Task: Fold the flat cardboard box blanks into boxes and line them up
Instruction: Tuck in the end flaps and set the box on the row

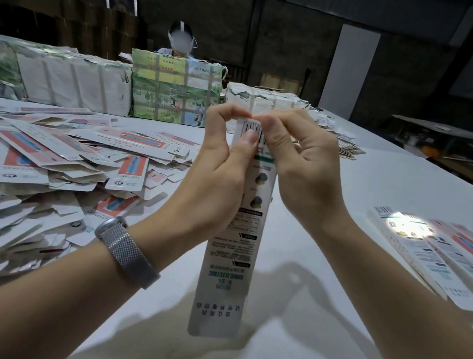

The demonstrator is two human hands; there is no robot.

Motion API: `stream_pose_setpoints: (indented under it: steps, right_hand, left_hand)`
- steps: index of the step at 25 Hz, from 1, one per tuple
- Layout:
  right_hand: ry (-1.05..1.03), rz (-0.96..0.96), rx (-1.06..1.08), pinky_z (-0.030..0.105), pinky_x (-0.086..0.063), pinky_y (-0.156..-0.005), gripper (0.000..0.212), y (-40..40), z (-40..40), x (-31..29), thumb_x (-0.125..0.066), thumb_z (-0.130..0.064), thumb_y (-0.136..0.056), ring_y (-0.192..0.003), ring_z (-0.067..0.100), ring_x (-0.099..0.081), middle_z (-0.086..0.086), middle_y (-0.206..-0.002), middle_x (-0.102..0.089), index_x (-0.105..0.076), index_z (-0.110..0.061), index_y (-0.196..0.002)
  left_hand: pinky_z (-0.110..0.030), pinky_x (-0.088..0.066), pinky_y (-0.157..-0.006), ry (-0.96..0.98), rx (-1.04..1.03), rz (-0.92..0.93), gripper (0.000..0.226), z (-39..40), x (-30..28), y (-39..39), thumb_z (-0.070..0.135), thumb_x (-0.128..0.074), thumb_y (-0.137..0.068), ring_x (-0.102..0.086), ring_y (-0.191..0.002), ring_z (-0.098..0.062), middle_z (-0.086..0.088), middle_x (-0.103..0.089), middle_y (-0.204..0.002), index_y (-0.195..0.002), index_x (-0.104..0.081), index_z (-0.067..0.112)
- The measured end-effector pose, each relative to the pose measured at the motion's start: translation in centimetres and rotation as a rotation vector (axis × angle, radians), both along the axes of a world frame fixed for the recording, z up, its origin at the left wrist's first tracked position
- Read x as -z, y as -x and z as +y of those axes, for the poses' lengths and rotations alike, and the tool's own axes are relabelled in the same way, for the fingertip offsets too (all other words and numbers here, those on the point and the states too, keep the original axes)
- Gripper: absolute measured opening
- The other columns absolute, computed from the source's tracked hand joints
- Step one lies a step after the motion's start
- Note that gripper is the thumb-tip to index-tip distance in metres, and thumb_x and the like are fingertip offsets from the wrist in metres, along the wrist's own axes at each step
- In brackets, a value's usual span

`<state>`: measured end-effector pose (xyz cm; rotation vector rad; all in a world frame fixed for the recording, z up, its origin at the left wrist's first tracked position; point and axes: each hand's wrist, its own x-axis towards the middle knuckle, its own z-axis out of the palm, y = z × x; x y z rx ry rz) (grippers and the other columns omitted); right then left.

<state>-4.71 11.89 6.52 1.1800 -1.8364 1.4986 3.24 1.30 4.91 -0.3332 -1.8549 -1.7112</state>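
On the left of the table (371, 175) a big loose heap of flat blanks (61, 160) is lying, many overlapping, some showing a red and blue print. Behind it, strapped bundles (174, 89) are standing in a row, and another person (182, 40) is sitting behind them.

In the middle, the person is holding one long narrow box (228, 263) upright above the table, its lower end near the camera and its top end far. The left hand (219, 166), with a metal watch (126, 251) on the wrist, is gripping the upper part, thumb pressing on the barcode panel. The right hand (301, 167) is pinching the top end with curled fingers (272, 137), so it seems the end flap is being tucked in.

The box is looking very light and thin; I think it is bending and creasing easily when squeezed in the middle. It is better to hold it near the end, by the edges, and to push the flap gently.

On the right, finished boxes (433, 251) are lying side by side in a row.
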Motion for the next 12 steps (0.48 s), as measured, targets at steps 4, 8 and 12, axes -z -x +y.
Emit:
stream_pose_setpoints:
  steps: [4,8,12]
  right_hand:
    - [-0.123,0.193,0.285,0.025,-0.048,-0.084,0.031,-1.5,-0.4,-0.1,-0.058,-0.027,-0.095,-0.1,0.013,-0.049,-0.003,-0.108,-0.043,-0.067,-0.016,-0.123]
    - [-0.421,0.125,0.323,0.041,-0.05,-0.089,0.062,-2.8,-0.7,-0.2,-0.048,-0.049,-0.09,-0.11,0.019,-0.043,-0.002,-0.123,-0.036,-0.05,-0.021,-0.144]
    - [-0.436,0.14,0.389,0.043,-0.052,-0.089,0.062,-1.9,-0.1,-0.4,-0.063,-0.036,-0.087,-0.114,0.022,-0.044,0.0,-0.127,-0.038,-0.046,-0.023,-0.145]
  left_hand:
    - [-0.028,-0.056,-0.06,-0.193,0.028,-0.056,0.006,-0.1,-0.7,0.7,0.026,-0.035,-0.11,-0.065,-0.073,-0.015,-0.003,-0.068,-0.091,-0.108,-0.033,0.031]
    - [-0.047,-0.056,-0.094,-0.357,0.146,-0.13,0.043,-0.9,-1.2,1.3,0.045,-0.03,-0.109,-0.072,-0.1,-0.022,-0.007,-0.072,-0.112,-0.135,-0.035,0.012]
    - [-0.041,-0.059,-0.089,-0.182,0.154,-0.179,0.042,-1.4,-0.8,1.7,0.053,-0.035,-0.103,-0.07,-0.106,-0.018,-0.003,-0.069,-0.125,-0.13,-0.042,0.022]
